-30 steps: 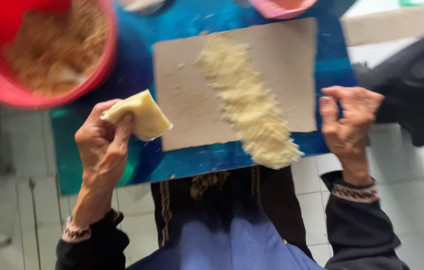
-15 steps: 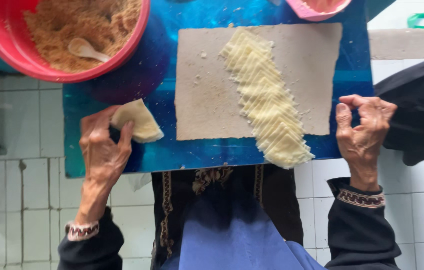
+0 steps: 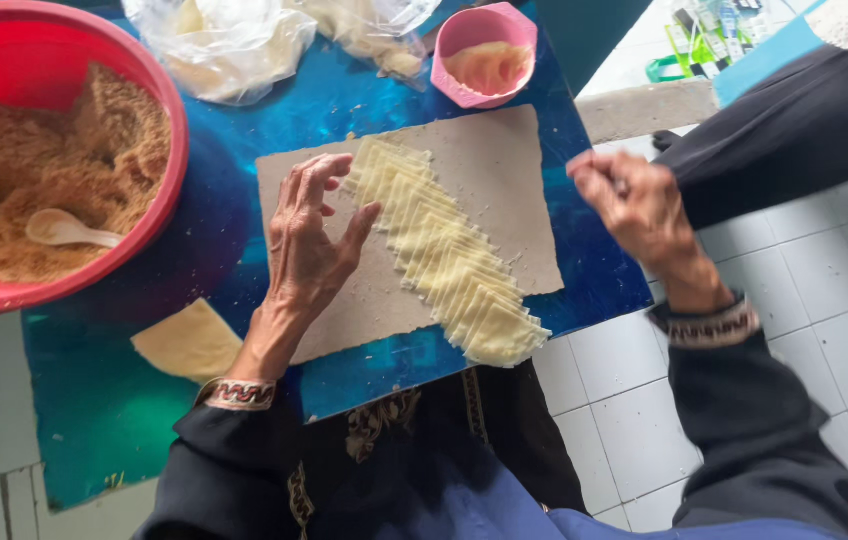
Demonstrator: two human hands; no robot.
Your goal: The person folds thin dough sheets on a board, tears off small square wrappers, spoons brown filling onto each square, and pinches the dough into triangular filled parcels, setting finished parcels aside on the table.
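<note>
Resting spread and empty on the brown board (image 3: pixel 504 170), the left hand (image 3: pixel 309 245) touches the upper end of the overlapped wrapper row (image 3: pixel 444 255), which runs diagonally toward the person; the right hand (image 3: pixel 634 205), loosely curled, hovers well apart.

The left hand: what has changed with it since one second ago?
The left hand let go of the single pale wrapper, which now lies on the blue mat, and moved right onto the brown board, fingers at the fanned wrapper row. The right hand stays raised beside the board, empty.
</note>
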